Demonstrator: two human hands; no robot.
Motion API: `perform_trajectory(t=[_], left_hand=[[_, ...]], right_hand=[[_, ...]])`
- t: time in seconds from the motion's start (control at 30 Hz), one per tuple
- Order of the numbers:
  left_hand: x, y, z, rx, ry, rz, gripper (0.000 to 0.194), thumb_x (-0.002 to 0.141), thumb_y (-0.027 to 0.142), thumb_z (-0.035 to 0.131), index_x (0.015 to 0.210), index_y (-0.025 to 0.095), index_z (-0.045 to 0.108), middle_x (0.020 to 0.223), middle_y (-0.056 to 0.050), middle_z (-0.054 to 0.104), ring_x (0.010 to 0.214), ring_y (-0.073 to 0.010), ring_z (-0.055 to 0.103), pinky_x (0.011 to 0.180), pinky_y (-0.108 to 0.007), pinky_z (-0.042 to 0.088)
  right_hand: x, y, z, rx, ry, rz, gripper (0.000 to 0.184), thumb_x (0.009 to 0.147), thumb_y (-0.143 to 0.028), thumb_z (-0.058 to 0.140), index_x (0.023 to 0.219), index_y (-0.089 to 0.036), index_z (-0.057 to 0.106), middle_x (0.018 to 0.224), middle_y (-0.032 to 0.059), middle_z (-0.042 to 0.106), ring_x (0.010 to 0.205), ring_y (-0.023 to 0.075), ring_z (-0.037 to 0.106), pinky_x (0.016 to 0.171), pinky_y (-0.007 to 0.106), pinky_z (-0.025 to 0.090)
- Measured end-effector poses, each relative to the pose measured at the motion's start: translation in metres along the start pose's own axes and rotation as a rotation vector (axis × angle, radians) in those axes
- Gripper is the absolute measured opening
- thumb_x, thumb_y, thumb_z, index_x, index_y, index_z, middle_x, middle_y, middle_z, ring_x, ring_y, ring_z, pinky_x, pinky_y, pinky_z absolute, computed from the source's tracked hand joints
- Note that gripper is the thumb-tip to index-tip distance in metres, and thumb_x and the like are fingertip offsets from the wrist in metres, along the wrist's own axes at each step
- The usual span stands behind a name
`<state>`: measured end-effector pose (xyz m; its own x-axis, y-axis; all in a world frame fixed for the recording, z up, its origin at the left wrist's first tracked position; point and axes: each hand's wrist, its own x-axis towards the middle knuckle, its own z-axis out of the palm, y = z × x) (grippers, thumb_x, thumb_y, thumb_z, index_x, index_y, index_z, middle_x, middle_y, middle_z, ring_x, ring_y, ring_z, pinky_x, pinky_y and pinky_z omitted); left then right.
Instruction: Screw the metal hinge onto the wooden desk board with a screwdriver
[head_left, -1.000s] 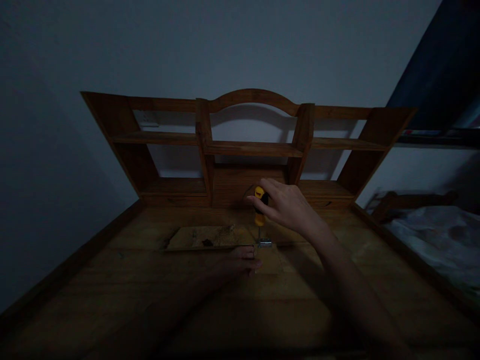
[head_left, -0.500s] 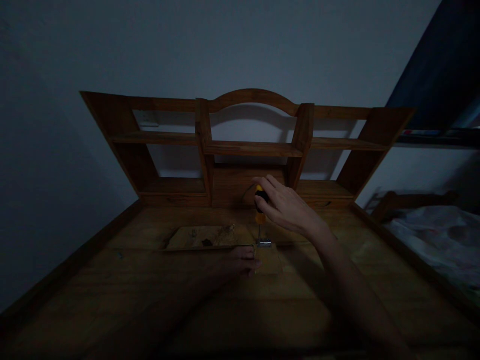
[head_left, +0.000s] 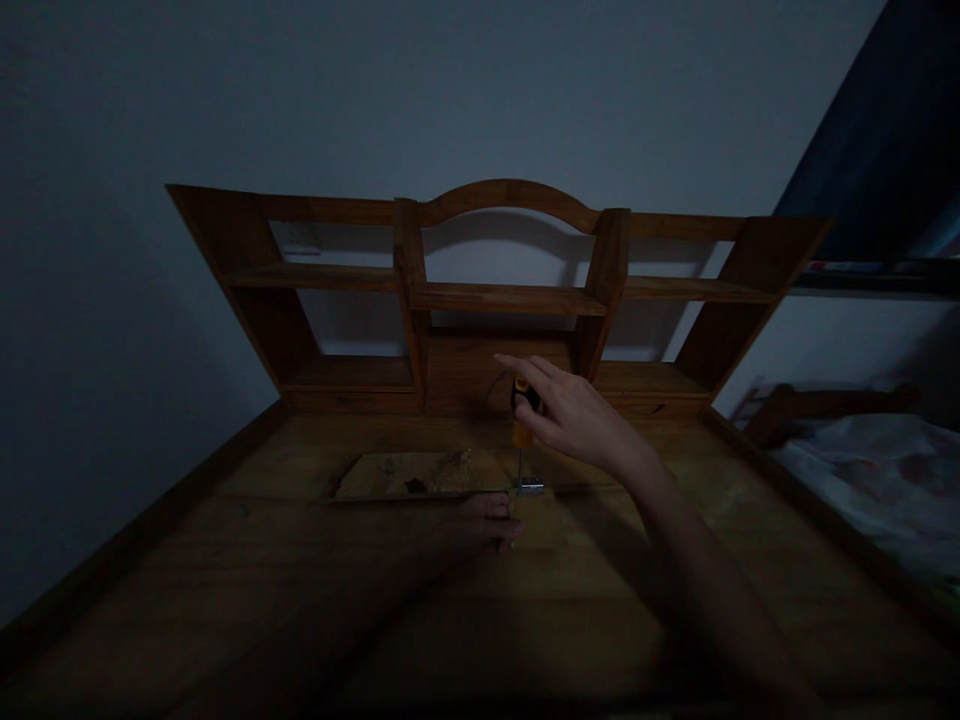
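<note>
Right hand (head_left: 577, 415) has a closed grip on the yellow-and-black screwdriver (head_left: 523, 434), fingers and thumb around the handle, index finger stretched out left over the top end. Screwdriver stands near upright: long axis roughly vertical, handle up, shaft pointing down. Tip is at the left end of a small metal hinge (head_left: 532, 486), mid-desk; can't tell if it's seated in a screw. Left hand (head_left: 487, 522) is low on the near side, just left of the hinge, fingertips at the left edge of a flat wood piece (head_left: 541, 522); too dark to tell if it's pinching it. Ragged recess (head_left: 397, 474) in the wooden desktop (head_left: 615, 600) to the left. Shelf unit (head_left: 510, 297) runs along the far side, against the wall.
</note>
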<state>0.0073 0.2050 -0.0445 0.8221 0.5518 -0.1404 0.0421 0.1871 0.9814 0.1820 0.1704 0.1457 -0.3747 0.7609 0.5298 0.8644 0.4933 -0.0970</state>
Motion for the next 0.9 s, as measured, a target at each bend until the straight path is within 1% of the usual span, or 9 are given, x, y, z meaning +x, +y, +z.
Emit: perform_trajectory(t=[0.1,0.2,0.27,0.33,0.4,0.57,0.73,0.83,0.9], left_hand=[[0.0003,-0.0007,-0.0001,-0.011,0.019,-0.02,0.028,0.075,0.036,0.074,0.086,0.015,0.06,0.072,0.001,0.053,0.055,-0.0078,0.044,0.052,-0.023,0.028],[-0.0004,0.0013,0.0007,-0.008,-0.001,-0.025,0.031,0.076,0.038,0.073,0.091,0.014,0.061,0.075,0.0,0.055,0.057,-0.0083,0.045,0.052,-0.023,0.027],[-0.0011,0.0035,0.0019,-0.002,0.013,-0.017,0.029,0.077,0.037,0.072,0.091,0.014,0.061,0.074,0.0,0.055,0.057,-0.0085,0.045,0.053,-0.023,0.027],[-0.0016,0.0052,0.0029,-0.012,0.032,-0.027,0.029,0.075,0.035,0.073,0.09,0.014,0.061,0.075,-0.001,0.055,0.057,-0.0084,0.044,0.053,-0.024,0.027],[-0.0019,0.006,0.0034,-0.027,0.041,-0.048,0.03,0.073,0.034,0.075,0.09,0.014,0.06,0.077,-0.001,0.055,0.057,-0.0086,0.045,0.053,-0.024,0.028],[-0.0023,0.0045,0.0025,-0.01,0.033,-0.038,0.027,0.075,0.036,0.073,0.085,0.015,0.059,0.072,0.001,0.052,0.057,-0.0093,0.044,0.053,-0.024,0.028],[0.0009,0.0016,0.0015,-0.004,0.02,-0.036,0.03,0.074,0.037,0.074,0.088,0.015,0.059,0.075,0.0,0.055,0.056,-0.009,0.044,0.053,-0.025,0.028],[0.0022,-0.0006,0.0002,-0.005,0.023,-0.038,0.03,0.075,0.037,0.073,0.089,0.015,0.058,0.074,0.001,0.053,0.056,-0.0083,0.044,0.052,-0.024,0.027],[0.002,-0.0018,-0.0009,0.013,0.024,-0.032,0.029,0.077,0.037,0.072,0.088,0.015,0.057,0.071,0.001,0.052,0.056,-0.0084,0.044,0.052,-0.024,0.027]], right_hand=[[0.0005,0.0006,0.0008,-0.034,0.006,0.039,0.044,0.099,-0.046,0.042,0.136,-0.022,0.047,0.122,0.0086,0.061,0.102,0.0244,0.062,0.087,0.037,0.048],[0.001,0.0004,0.0014,-0.07,0.015,0.106,0.052,0.095,-0.06,0.043,0.126,-0.019,0.052,0.116,0.0106,0.064,0.099,0.0288,0.063,0.083,0.041,0.049],[0.0006,0.0018,0.0016,-0.039,0.015,0.098,0.05,0.096,-0.051,0.043,0.133,-0.018,0.046,0.125,0.0127,0.06,0.107,0.0297,0.061,0.088,0.043,0.048],[-0.0001,0.0042,0.0021,0.023,0.006,0.027,0.05,0.096,-0.037,0.044,0.141,-0.017,0.037,0.136,0.0133,0.054,0.118,0.0279,0.056,0.097,0.043,0.045],[-0.0005,0.0056,0.0028,0.065,0.012,-0.033,0.049,0.096,-0.032,0.045,0.142,-0.018,0.036,0.138,0.0123,0.053,0.122,0.0254,0.054,0.101,0.041,0.042],[0.0003,0.0003,0.0012,-0.029,0.009,0.039,0.039,0.096,-0.05,0.045,0.119,-0.019,0.051,0.116,0.0109,0.064,0.101,0.0274,0.063,0.085,0.039,0.047],[0.0004,-0.0008,-0.0018,0.043,-0.017,-0.025,0.032,0.093,-0.027,0.046,0.124,-0.02,0.045,0.12,0.0079,0.061,0.106,0.0229,0.06,0.09,0.035,0.045],[0.0006,0.0009,-0.0001,0.025,0.001,0.0,0.028,0.097,-0.037,0.043,0.119,-0.02,0.048,0.113,0.0078,0.064,0.1,0.0228,0.062,0.083,0.034,0.045],[0.0008,0.0011,0.0002,-0.054,0.001,0.059,0.036,0.096,-0.052,0.043,0.112,-0.02,0.051,0.103,0.0082,0.067,0.09,0.0251,0.064,0.074,0.035,0.045]])
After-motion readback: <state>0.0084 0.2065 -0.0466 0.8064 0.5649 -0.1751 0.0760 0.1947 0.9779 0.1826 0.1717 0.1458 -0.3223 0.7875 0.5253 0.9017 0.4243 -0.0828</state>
